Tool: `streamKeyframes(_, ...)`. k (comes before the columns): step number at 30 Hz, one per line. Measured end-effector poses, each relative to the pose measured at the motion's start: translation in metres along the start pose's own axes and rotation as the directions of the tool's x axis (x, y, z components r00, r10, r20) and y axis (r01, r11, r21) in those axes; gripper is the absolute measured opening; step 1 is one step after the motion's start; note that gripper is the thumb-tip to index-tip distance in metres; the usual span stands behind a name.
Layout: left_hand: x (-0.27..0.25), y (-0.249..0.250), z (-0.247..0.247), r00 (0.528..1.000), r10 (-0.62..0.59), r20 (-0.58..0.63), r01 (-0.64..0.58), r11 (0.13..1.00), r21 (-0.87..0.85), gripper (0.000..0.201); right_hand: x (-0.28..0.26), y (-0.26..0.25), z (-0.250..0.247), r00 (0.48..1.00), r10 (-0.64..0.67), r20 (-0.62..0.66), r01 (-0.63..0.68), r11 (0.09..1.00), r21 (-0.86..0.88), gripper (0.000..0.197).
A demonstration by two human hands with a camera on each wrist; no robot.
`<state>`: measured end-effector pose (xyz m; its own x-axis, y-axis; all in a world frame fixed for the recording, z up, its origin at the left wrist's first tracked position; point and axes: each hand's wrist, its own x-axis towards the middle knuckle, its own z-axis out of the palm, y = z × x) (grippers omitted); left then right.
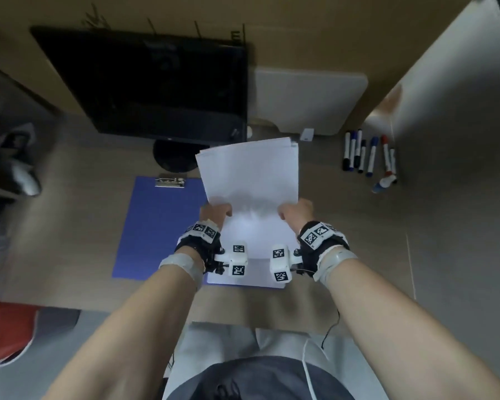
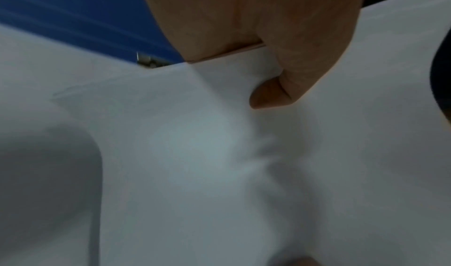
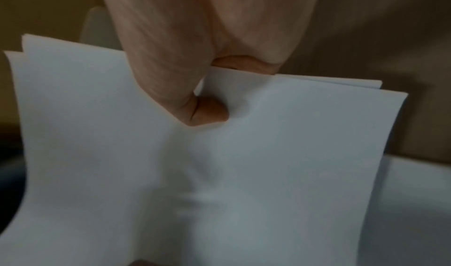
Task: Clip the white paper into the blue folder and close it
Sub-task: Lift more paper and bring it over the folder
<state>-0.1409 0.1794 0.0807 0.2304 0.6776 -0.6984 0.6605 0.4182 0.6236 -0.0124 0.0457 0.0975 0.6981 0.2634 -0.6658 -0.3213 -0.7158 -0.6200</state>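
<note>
A thin stack of white paper (image 1: pixel 250 171) is lifted above the desk, tilted away from me. My left hand (image 1: pixel 215 212) pinches its near left edge and my right hand (image 1: pixel 296 210) pinches its near right edge. In the wrist views each thumb presses on the white paper (image 2: pixel 195 135) (image 3: pixel 244 164), with the fingers hidden behind the sheets. The blue folder (image 1: pixel 156 226) lies open and flat to the left, its metal clip (image 1: pixel 171 181) at the far edge. More white sheets (image 1: pixel 251 269) lie flat under my wrists, on the right of the folder.
A black monitor (image 1: pixel 156 82) on a round stand stands behind the folder. Several markers (image 1: pixel 367 154) lie at the right, beside a white board (image 1: pixel 309 99) leaning at the back. The desk's front edge runs just below the flat sheets.
</note>
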Motion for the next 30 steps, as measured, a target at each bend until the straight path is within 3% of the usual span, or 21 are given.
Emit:
streamKeyframes(5, 0.013, -0.008, -0.098, 0.998, -0.009, -0.062, 0.003, 0.996, -0.085, 0.014, -0.025, -0.048, 0.080, 0.979, -0.101, 0.177, 0.121, 0.987, -0.109, 0.027)
streamKeyframes(11, 0.035, -0.002, -0.213, 0.991, 0.011, -0.135, -0.036, 0.982, -0.185, 0.028, -0.066, -0.097, 0.167, 0.977, -0.144, 0.156, 0.151, 0.988, -0.030, 0.026)
streamKeyframes(15, 0.041, 0.004, -0.270, 0.982, 0.054, -0.180, -0.089, 0.977, -0.193, 0.020, -0.092, -0.121, 0.213, 0.971, -0.193, 0.139, 0.187, 0.981, 0.056, 0.026)
streamKeyframes(18, 0.048, -0.007, -0.297, 0.986, 0.100, -0.133, -0.119, 0.981, -0.150, 0.017, -0.100, -0.121, 0.233, 0.966, -0.220, 0.133, 0.220, 0.975, 0.015, 0.031)
streamKeyframes(22, 0.056, -0.036, -0.316, 0.985, 0.107, -0.133, -0.123, 0.985, -0.118, 0.017, -0.104, -0.109, 0.243, 0.946, -0.223, 0.235, 0.265, 0.950, -0.166, 0.036)
streamKeyframes(25, 0.060, -0.041, -0.316, 0.989, 0.127, -0.077, -0.133, 0.987, -0.090, 0.031, -0.106, -0.104, 0.250, 0.962, -0.192, 0.197, 0.219, 0.967, -0.128, 0.032)
streamKeyframes(30, 0.070, -0.040, -0.315, 0.995, 0.102, -0.010, -0.102, 0.992, -0.073, 0.011, -0.100, -0.097, 0.268, 0.977, -0.133, 0.168, 0.143, 0.989, -0.048, 0.014)
